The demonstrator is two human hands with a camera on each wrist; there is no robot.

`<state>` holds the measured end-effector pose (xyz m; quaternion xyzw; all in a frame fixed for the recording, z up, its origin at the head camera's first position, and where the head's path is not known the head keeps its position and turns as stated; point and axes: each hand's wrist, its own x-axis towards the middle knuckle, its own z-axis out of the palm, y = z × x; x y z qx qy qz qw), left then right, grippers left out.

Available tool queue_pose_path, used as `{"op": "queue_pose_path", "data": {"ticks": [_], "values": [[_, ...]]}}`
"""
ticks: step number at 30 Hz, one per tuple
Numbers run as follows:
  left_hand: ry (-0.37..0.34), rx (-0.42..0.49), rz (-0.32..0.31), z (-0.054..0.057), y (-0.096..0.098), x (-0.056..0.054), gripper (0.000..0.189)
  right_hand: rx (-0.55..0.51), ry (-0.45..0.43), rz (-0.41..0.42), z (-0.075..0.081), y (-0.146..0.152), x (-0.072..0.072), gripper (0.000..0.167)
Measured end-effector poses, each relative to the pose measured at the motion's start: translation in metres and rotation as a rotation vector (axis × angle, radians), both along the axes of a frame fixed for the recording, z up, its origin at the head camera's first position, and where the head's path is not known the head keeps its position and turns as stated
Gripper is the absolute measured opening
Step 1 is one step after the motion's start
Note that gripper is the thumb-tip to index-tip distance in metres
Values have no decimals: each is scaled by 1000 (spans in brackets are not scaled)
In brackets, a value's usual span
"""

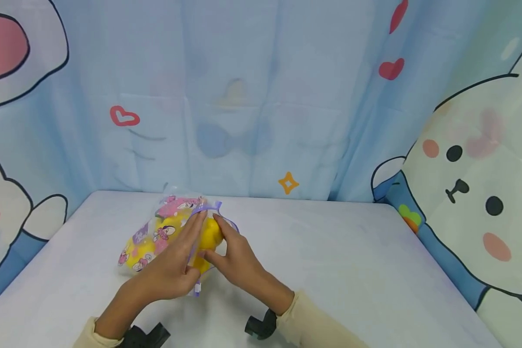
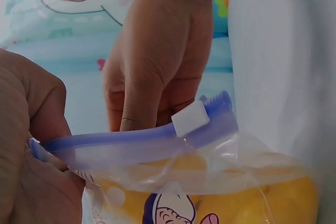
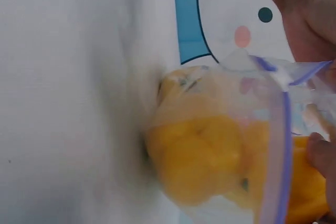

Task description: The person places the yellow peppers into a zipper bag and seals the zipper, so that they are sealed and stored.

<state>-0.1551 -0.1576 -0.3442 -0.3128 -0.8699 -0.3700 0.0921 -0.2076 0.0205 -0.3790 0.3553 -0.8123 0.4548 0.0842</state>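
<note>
A clear zip bag (image 1: 145, 249) with pink cartoon prints lies at the left of the table, filled with yellow, lobed things (image 3: 194, 156) that look like bell peppers. Its purple zip strip (image 2: 115, 144) carries a white slider (image 2: 190, 118). My left hand (image 1: 169, 270) holds the bag by its mouth, the strip's edge between thumb and fingers in the left wrist view. Between the thumb and fingers of my right hand (image 1: 239, 256) is a yellow bell pepper (image 1: 210, 234) at the bag's mouth. Some fingertips are hidden behind the bag and pepper.
The white table (image 1: 330, 270) extends right of the bag. A light-blue curtain (image 1: 252, 96) with cartoon prints hangs behind the table and at both sides. Black camera mounts (image 1: 261, 325) sit at both wrists.
</note>
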Motion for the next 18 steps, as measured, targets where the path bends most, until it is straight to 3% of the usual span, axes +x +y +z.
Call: {"op": "queue_pose_path", "data": {"ticks": [4,12,18], "values": [[40,6,-8,-2,-2,-2,103,-89,-39,-18,-5,-7,-5,75],[46,2,30,0,-6,-4,100,-45,61,19,-6,-7,-7,67],[80,26,58,-1,-10,-6,99,-113,174,38,-10,-6,-9,65]]}}
